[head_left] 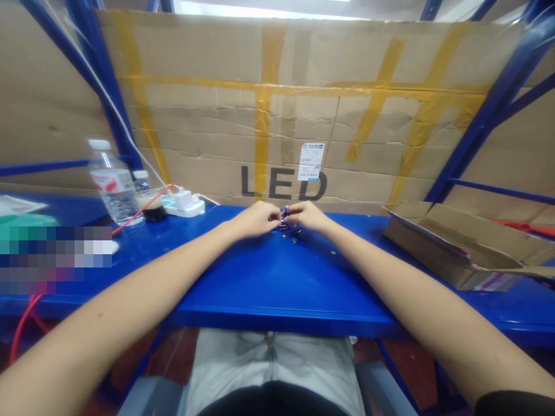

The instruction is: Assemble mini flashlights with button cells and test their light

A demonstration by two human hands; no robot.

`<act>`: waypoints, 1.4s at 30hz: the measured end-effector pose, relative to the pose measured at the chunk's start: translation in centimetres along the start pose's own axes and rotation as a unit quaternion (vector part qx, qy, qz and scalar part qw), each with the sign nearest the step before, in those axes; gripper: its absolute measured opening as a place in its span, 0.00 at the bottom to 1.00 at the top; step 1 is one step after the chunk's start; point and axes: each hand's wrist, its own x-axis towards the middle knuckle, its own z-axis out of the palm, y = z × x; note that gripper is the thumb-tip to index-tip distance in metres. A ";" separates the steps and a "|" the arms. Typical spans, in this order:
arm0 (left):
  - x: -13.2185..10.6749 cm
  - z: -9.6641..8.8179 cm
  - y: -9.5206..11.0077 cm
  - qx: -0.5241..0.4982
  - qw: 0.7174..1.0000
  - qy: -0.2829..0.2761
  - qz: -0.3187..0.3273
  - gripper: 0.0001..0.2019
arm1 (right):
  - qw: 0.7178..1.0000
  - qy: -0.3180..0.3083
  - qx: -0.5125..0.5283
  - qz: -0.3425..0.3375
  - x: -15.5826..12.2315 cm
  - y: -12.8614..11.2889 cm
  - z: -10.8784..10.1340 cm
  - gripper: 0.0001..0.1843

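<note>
Both my arms reach out over the blue table (269, 289) to its far side. My left hand (256, 218) and my right hand (307, 216) meet there, fingers curled and pinched together on a small purple part (285, 216). A few tiny parts (295, 234) lie on the table just under the hands, and one small round piece (333, 252) lies to the right. The item is too small to make out in detail.
A taped cardboard wall marked "LED" (281, 182) stands behind the table. At the left are a water bottle (111, 185), a small dark bottle (150, 199), a white power strip (184, 203) and a red cable (130, 219). A flattened cardboard box (468, 245) lies at the right. Blue rack posts flank both sides.
</note>
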 end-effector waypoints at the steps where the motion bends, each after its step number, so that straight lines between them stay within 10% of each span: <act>1: 0.0 0.4 0.1 0.006 1.000 -0.025 0.009 0.09 | 1.000 0.005 0.021 0.010 0.0 0.0 -0.1 0.07; 13: 0.3 0.6 0.6 0.001 0.986 -0.156 -0.062 0.06 | 0.992 0.001 0.112 0.059 -0.2 -0.5 -0.5 0.07; 23: 0.3 -0.8 -0.8 -0.031 0.995 0.094 0.011 0.08 | 0.997 -0.068 -0.024 0.030 -0.7 -1.5 0.2 0.04; 42: 0.1 -0.5 -1.2 -0.039 0.991 0.124 -0.019 0.09 | 0.997 -0.050 0.064 -0.005 -0.5 -1.1 -0.3 0.07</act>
